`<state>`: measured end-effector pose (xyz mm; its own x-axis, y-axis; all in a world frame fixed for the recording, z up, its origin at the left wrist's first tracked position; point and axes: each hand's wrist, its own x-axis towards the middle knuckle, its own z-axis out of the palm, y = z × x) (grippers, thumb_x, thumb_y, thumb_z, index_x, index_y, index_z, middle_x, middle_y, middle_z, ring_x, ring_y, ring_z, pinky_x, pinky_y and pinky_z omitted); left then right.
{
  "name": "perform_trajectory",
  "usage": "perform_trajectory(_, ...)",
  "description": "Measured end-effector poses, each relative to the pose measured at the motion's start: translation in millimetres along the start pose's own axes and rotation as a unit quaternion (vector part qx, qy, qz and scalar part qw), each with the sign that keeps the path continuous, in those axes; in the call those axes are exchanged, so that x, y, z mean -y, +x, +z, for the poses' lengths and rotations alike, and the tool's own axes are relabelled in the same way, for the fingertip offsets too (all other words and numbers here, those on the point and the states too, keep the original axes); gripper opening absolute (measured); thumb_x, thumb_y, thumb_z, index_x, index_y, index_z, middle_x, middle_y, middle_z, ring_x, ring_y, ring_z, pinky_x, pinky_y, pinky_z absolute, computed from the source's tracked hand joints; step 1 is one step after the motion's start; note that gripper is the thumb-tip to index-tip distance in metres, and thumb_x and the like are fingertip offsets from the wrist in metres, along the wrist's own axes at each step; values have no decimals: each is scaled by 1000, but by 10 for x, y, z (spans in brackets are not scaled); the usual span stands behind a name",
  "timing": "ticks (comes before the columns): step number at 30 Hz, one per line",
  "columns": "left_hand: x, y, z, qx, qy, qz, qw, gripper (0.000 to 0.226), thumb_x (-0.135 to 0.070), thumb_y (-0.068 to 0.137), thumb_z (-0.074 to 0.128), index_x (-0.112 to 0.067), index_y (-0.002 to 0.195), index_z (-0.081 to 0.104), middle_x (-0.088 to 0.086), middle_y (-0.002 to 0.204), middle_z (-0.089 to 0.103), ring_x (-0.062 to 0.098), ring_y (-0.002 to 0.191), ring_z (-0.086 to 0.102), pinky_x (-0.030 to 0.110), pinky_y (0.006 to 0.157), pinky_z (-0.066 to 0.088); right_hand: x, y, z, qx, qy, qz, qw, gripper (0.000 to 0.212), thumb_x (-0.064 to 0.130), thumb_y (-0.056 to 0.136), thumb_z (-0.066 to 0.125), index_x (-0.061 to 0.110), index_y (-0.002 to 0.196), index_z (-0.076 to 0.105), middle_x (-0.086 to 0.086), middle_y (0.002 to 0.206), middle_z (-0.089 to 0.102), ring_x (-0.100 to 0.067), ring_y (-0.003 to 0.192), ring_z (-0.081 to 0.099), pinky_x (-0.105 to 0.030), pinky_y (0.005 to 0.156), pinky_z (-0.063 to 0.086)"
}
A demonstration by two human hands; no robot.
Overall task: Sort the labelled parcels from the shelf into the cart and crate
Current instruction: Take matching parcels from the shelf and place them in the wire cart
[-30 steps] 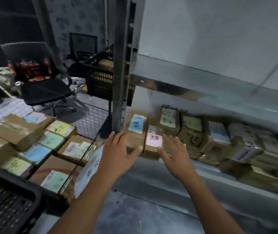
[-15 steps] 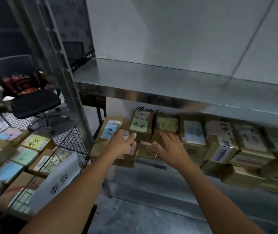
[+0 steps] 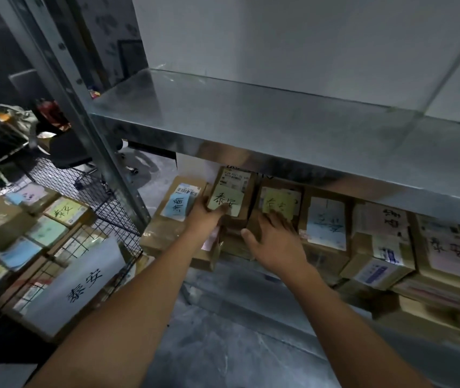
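– Steel shelf, grey and shiny on top. Where are the parcels?
– On the lower level beneath it. They are packed in a row near the front edge, from the left post out toward the right end, some stacked on others.
– And the left hand?
– At the left end of that row. It grips the pale-labelled parcel, with the thumb across the bottom of the handwritten label and the fingers round the parcel's left side. That parcel stands tilted on top of other boxes.
– What lies beside it?
– On its left is the blue-labelled parcel, just beside the hand. On its right is the yellow-labelled parcel.
– The right hand?
– Its fingers are stretched over the lower front of the yellow-labelled parcel, with the thumb held wide to the left. It holds nothing, and the fingertips are blurred.
– The cart?
– Black wire mesh, left of the shelf's post. Labelled boxes fill it, with green, blue and yellow labels facing up. A white sign with handwriting hangs on its near side.
– Anything behind it?
– A black chair, past the cart's far corner.
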<state>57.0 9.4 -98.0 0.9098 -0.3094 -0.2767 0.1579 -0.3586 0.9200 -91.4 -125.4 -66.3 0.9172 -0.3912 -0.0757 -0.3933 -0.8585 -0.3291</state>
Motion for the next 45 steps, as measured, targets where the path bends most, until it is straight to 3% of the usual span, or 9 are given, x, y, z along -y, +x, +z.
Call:
perform_trajectory(4,-70,-227,8,-17,-50,-4,999,38,-24,88,81,-32,114,54,-15,110,68,18,116,65,43,106,50,7,22,-17,7,19,0,1000,57,64,101,34,28,143,45,-6,147,47,-29,143,33,-46,118,29)
perform_trajectory(10,61,-631,-151,-34,-129,-14,991,76,-16,95,73,-31,156,31,-8,122,66,5,99,66,17,66,55,14,-48,19,-31,46,-8,998,76,72,93,13,28,145,46,-5,150,47,-28,146,30,-49,121,15)
perform_trajectory(14,191,-943,-394,-14,-214,-26,976,72,-22,90,79,-37,151,41,-9,126,72,16,116,69,48,106,51,277,-242,47,-13,185,-20,982,82,80,93,18,30,154,41,1,159,43,-21,149,32,-49,125,18)
perform_trajectory(19,346,-1349,-762,0,-216,9,976,69,-10,90,77,-40,145,47,-11,121,74,8,114,69,31,99,55,922,-546,131,35,432,-27,901,24,45,107,45,65,120,40,39,126,51,25,110,53,-8,95,45)
perform_trajectory(27,509,-1640,-1704,-47,-139,56,988,85,-49,71,82,-59,144,38,-15,137,63,7,124,62,46,105,53,1815,-643,430,18,457,-102,883,51,62,95,55,63,143,39,26,142,56,-4,128,58,-45,104,53)
perform_trajectory(31,599,-1711,-2217,-77,-156,60,983,92,-70,69,74,-62,149,29,-16,146,55,8,130,58,47,109,49,2333,-628,491,32,453,-124,882,45,63,96,56,86,124,30,31,137,57,-2,124,60,-44,104,54)
perform_trajectory(33,622,-1758,-2479,-109,-155,55,980,81,-76,72,68,-68,144,32,-14,148,53,10,132,56,49,111,47,2601,-600,540,35,452,-136,881,45,70,93,55,82,129,32,29,139,57,-5,126,60,-47,105,53)
perform_trajectory(37,708,-1770,-3007,-167,-141,64,974,72,-79,72,63,-71,139,36,-15,149,51,11,131,57,50,107,50,3173,-482,674,47,428,-179,885,65,76,91,52,59,150,31,18,148,53,-13,135,54,-53,107,49)
perform_trajectory(45,729,-1579,-3931,-220,-93,52,970,61,-62,92,62,-57,147,36,-18,144,52,11,128,56,47,108,48,4141,-42,914,77,409,-207,886,72,69,88,57,54,153,28,14,150,50,-10,134,54,-51,108,49)
